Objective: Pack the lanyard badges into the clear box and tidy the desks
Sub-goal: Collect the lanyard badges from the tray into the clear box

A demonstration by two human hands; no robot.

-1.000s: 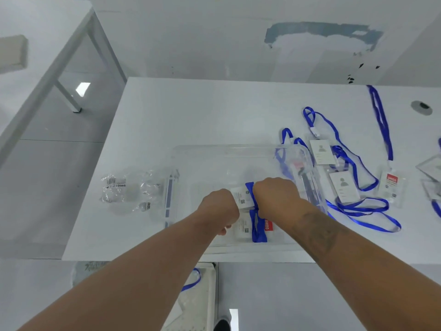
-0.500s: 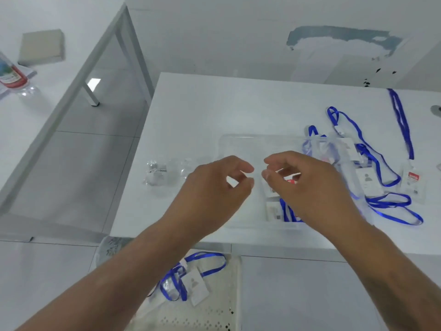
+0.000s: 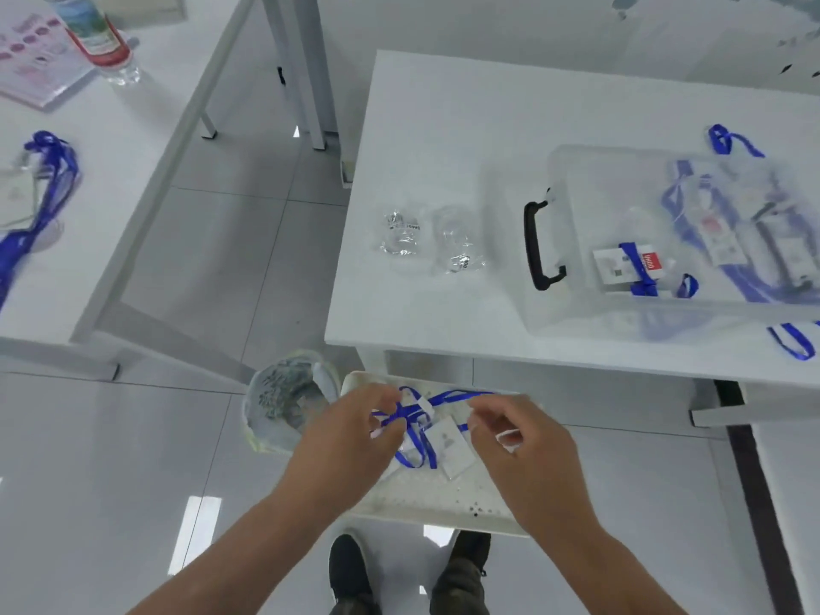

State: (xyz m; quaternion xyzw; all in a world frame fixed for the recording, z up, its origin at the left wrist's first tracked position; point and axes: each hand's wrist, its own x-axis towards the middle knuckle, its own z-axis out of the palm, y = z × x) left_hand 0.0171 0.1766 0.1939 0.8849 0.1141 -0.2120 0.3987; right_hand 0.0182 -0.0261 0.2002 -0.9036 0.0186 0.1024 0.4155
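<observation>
A lanyard badge (image 3: pixel 448 441) with a blue strap lies on a white perforated stool (image 3: pixel 443 499) below the desk's front edge. My left hand (image 3: pixel 350 437) pinches the strap at its left side. My right hand (image 3: pixel 523 441) has curled fingertips at the strap end beside the card and pinches it. The clear box (image 3: pixel 577 304) with a black handle (image 3: pixel 539 246) stands on the desk (image 3: pixel 443 126), up and right of my hands. A badge wrapped in its strap (image 3: pixel 630 266) lies inside it. More lanyards (image 3: pixel 732 144) show through and around the box, blurred.
Two empty clear plastic sleeves (image 3: pixel 426 237) lie on the desk left of the box. A lined waste bin (image 3: pixel 284 401) stands on the floor beside the stool. The left desk (image 3: pixel 133 148) holds a heap of blue lanyards (image 3: pixel 40 184), a bottle (image 3: pixel 95 33) and a printed sheet (image 3: pixel 35 59).
Both hands left the clear box and dropped below the desk edge to the stool. The view swung down and left. The hands now hold the lanyard badge lying there.
</observation>
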